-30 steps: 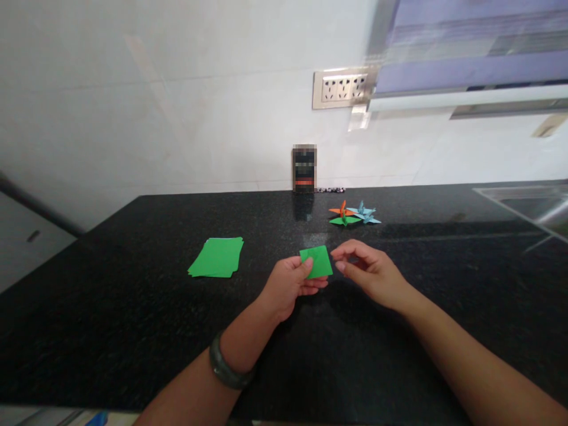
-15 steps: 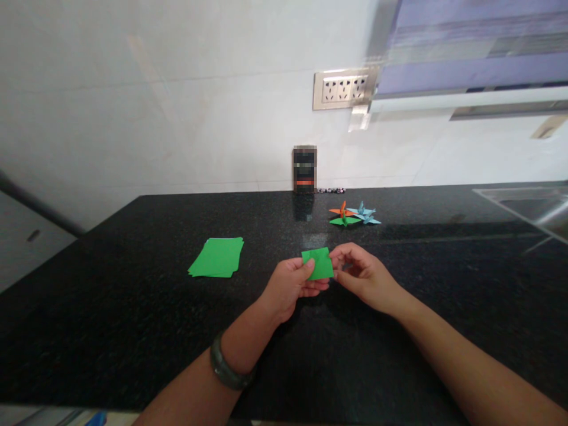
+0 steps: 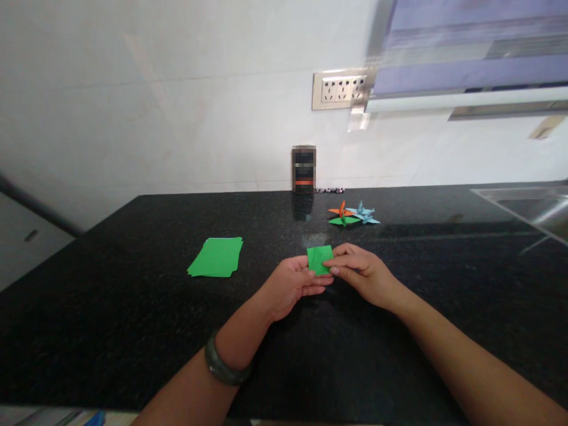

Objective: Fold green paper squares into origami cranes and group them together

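**One small bright-green paper square [image 3: 316,258] held above the black speckled stone bench [image 3: 133,307]**

I see the paper square over the bench's middle, between front and back edges. The left hand [image 3: 290,287] grasps it, thumb at its lower left corner and fingers spread beneath, probably to give so light a piece a flat backing. The right hand [image 3: 361,273] is curled, fingertips touching the square's right side, one finger over its face, likely steadying that side; I cannot tell whether it pinches.

Nearer the bench's left edge lies one loose stack of larger bright-green paper sheets [image 3: 216,258], corners uneven; I can't count the sheets. I judge it sits there to be reachable without being under a forearm.

Toward the back edge, right of centre, I count four folded paper cranes: one orange crane [image 3: 341,212], one green crane [image 3: 343,221], two light-blue cranes [image 3: 361,210]. They're bunched, presumably so neither arm brushes them.

At the back edge, one dark, blurred-out upright rectangular object [image 3: 304,168] stands by the wall, perhaps leaning for support, beside one black-and-white string [image 3: 331,190].
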Demonstrator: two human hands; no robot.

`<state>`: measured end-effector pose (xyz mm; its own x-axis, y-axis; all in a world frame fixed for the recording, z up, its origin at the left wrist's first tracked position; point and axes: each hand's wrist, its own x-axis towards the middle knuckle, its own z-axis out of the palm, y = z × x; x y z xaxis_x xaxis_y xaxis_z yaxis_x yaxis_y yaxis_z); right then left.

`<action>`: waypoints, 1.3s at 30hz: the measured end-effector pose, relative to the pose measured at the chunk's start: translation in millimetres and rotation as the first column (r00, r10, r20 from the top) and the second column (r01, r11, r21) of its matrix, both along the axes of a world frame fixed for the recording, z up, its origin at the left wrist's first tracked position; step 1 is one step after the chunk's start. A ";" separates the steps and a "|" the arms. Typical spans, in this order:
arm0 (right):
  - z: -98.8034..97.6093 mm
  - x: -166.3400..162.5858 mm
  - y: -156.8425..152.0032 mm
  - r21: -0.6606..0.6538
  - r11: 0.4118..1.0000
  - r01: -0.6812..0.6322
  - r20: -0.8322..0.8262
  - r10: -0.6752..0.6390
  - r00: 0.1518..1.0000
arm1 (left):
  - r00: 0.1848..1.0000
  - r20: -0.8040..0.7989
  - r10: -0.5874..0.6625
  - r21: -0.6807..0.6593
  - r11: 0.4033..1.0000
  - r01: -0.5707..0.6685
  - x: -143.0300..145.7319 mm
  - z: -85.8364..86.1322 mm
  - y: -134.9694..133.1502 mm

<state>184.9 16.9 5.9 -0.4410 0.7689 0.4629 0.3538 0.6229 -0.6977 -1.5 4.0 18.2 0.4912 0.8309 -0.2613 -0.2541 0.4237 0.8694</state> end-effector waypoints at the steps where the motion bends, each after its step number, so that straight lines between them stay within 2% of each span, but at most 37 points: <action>1: 0.0 -0.7 -0.2 -0.017 1.000 0.010 -0.012 -0.011 1.000 | 1.000 -0.001 -0.004 0.001 1.000 0.004 0.0 0.6 -0.1; 9: -3.8 -10.7 -5.3 -0.184 0.953 0.240 -0.007 -0.246 0.969 | 0.994 -0.112 -0.002 0.071 0.997 0.010 4.7 -0.7 -1.4; 12: -4.6 -11.5 -5.9 -0.184 0.951 0.248 -0.002 -0.252 0.968 | 0.989 -0.148 0.016 0.084 0.996 -0.004 7.1 -2.3 -2.0; 18: -1.4 -13.6 -8.0 -0.133 0.964 0.230 0.003 -0.232 0.973 | 0.949 -0.291 0.122 0.228 0.972 -0.055 12.4 -9.5 -4.0; 22: -2.5 -15.2 -8.9 -0.155 0.958 0.243 -0.010 -0.247 0.969 | 0.944 -0.293 0.153 0.198 0.975 -0.096 13.9 -11.4 -4.7; 27: -6.2 -16.4 -9.8 -0.256 0.926 0.277 -0.032 -0.295 0.955 | 0.955 -0.259 0.142 0.140 0.984 -0.108 14.6 -9.7 -4.5; 33: -8.7 -19.8 -8.8 -0.404 0.889 0.215 -0.143 -0.294 0.945 | 0.966 -0.228 0.120 0.103 0.990 -0.099 13.7 -8.0 -5.0; 39: -5.6 -18.0 -5.5 -0.587 0.809 -0.019 -0.353 -0.234 0.906 | 0.968 -0.239 0.072 0.092 0.994 -0.051 11.5 -8.8 -5.4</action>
<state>167.0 11.3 0.3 -0.2185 0.9749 0.0415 0.0130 0.0454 -0.9989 10.0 -1.4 9.4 0.3693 0.8818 -0.2932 -0.0551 0.3358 0.9403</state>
